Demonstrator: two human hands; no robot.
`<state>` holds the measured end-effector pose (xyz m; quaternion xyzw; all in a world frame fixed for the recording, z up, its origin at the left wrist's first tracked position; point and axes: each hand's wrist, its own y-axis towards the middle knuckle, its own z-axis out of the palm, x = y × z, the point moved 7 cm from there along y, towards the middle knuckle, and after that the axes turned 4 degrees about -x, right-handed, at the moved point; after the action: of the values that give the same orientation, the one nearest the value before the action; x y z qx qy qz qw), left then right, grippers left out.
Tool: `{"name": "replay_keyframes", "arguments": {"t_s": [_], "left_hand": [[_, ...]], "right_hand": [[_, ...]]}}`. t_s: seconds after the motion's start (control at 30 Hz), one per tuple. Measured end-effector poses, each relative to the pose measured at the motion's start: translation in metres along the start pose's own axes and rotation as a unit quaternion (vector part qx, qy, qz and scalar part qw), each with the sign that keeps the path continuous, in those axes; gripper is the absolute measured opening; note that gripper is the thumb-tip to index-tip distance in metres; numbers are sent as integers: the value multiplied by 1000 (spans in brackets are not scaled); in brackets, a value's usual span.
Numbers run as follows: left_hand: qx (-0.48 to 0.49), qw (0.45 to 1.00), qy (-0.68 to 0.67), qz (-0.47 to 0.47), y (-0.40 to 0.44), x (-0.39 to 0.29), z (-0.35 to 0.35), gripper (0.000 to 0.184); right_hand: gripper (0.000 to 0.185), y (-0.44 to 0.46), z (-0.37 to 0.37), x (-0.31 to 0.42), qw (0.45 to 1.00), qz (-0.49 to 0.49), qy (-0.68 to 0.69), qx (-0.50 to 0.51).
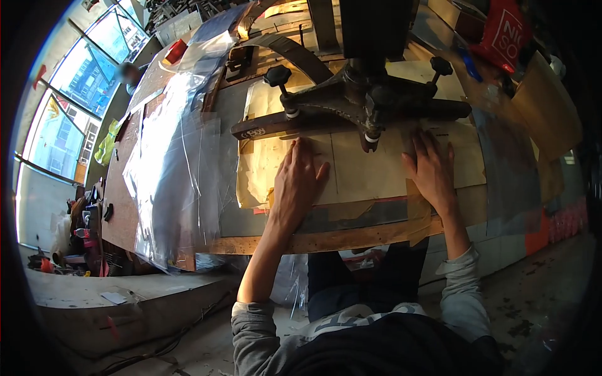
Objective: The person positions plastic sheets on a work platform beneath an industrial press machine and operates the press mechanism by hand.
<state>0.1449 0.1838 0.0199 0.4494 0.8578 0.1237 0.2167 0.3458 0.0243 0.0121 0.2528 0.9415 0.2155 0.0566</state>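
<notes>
My left hand [298, 178] lies flat on a yellowish sheet or board [364, 169], its fingers stretched toward a dark metal bar [260, 128]. Farther right, my right hand [431, 168] also rests flat on the yellowish surface, with fingers spread and their tips close to the bar. Neither hand holds anything. The bar belongs to a heavy machine head [360, 88] that spans the sheet, with a black knob [278, 76] on the left and another black knob [441, 65] on the right. Brown tape [419, 210] runs over the front edge below my right hand.
Clear plastic sheets [172, 169] are piled on the left of the table, and more transparent sheets [509, 175] hang at the right. A red bag [503, 34] sits at the back right beside cardboard [549, 103]. Another person [130, 76] is near the windows.
</notes>
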Motion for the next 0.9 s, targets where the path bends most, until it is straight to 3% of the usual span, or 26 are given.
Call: {"name": "replay_keyframes", "arguments": {"t_s": [0.77,0.87,0.9], "left_hand": [[6,1000,-17,-1,2,-1,2,59],[-1,1000,-14,3,3,-3,-1,59],[-44,999,13,25,2,-4,-4,53]], "right_hand": [[53,6,-1,-2,999,1,40,7],[53,6,-4,-1,999,6,44,23],[53,6,-4,-1,999,7,45,21]]}}
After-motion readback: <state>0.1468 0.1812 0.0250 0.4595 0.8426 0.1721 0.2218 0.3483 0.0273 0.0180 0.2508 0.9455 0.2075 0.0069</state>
